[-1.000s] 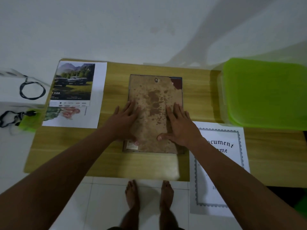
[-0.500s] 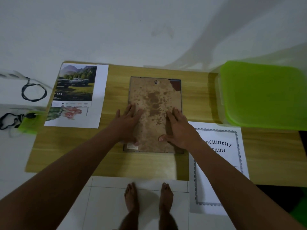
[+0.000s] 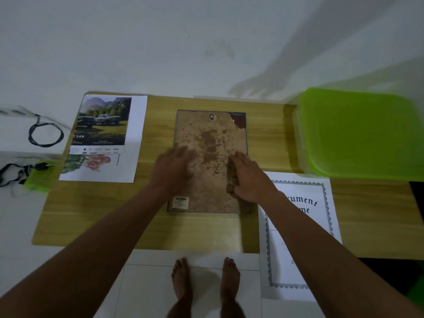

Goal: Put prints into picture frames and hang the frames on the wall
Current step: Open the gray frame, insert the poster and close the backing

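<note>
From the head view, I look down on a wooden table [image 3: 91, 214] pushed against a pale wall [image 3: 160, 42]. The picture frame [image 3: 211, 138] lies face down at the middle of the table, its long side running from 12 to 6 o'clock. Its brown, stained backing board [image 3: 215, 180] faces up. A small metal hanger [image 3: 211, 116] sits at the board's 12 o'clock edge. The board's corner at 1 o'clock is torn away, showing a dark patch [image 3: 238, 119]. A small label [image 3: 181, 201] is stuck on at 7 o'clock.

My left hand [image 3: 174, 173] rests on the 9 o'clock side of the backing board. It is blurred, but its fingers [image 3: 183, 154] look stretched out flat over the board's edge, grasping nothing. My right hand [image 3: 249, 180] lies on the 3 o'clock side, its fingers [image 3: 238, 157] laid straight along the frame's edge and the thumb pressed onto the board, also released.

At 10 o'clock from the frame lies a car print [image 3: 103, 125]. It overlaps a flower print [image 3: 91, 164] on a white sheet. At 4 o'clock, just beside the frame, lies a certificate print [image 3: 302, 226] with a dark patterned border. It hangs over the table's near edge and my right forearm crosses it. At 2 o'clock stands a box with a bright green lid [image 3: 360, 134]. Off the table at 9 o'clock, a black looped cable [image 3: 44, 134] lies on a white surface. My bare feet [image 3: 181, 278] stand on white floor tiles at 6 o'clock.
</note>
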The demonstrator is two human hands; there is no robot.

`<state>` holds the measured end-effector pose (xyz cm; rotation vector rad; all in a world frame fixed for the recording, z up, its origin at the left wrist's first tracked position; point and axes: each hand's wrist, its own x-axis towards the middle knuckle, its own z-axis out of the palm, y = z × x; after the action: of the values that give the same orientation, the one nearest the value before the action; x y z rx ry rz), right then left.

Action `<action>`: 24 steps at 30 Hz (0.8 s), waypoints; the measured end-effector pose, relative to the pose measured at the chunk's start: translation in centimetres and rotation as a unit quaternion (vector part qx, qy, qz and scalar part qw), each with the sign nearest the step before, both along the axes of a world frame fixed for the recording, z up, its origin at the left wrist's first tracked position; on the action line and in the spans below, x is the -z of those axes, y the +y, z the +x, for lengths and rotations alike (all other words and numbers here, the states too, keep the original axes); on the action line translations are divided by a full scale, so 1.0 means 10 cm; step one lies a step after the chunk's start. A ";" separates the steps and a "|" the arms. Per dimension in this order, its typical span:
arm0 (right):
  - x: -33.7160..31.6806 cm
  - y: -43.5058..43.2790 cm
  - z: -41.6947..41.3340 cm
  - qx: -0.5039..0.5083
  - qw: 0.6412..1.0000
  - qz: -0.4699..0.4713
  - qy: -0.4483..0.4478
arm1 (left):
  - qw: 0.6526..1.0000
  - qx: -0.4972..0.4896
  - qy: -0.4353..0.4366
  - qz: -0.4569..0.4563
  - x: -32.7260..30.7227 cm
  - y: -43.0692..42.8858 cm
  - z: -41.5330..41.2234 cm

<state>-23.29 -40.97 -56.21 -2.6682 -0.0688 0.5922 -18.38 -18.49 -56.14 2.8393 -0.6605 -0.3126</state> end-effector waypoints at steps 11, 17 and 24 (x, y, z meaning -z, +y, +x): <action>0.06 0.05 0.16 0.264 0.961 0.081 -0.003 | 0.908 -0.276 0.208 -0.239 -0.05 0.09 0.01; -0.15 0.07 0.10 0.341 0.909 0.239 -0.016 | 0.775 -0.281 0.317 -0.470 -0.32 0.16 -0.13; -0.91 0.43 0.11 0.324 0.895 0.299 -0.073 | 0.873 -0.162 0.140 -0.437 -0.98 0.19 -0.24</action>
<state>-22.24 -36.70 -47.10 -1.9500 0.4986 0.1127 -20.77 -16.57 -46.32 1.9246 -0.1672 -0.2661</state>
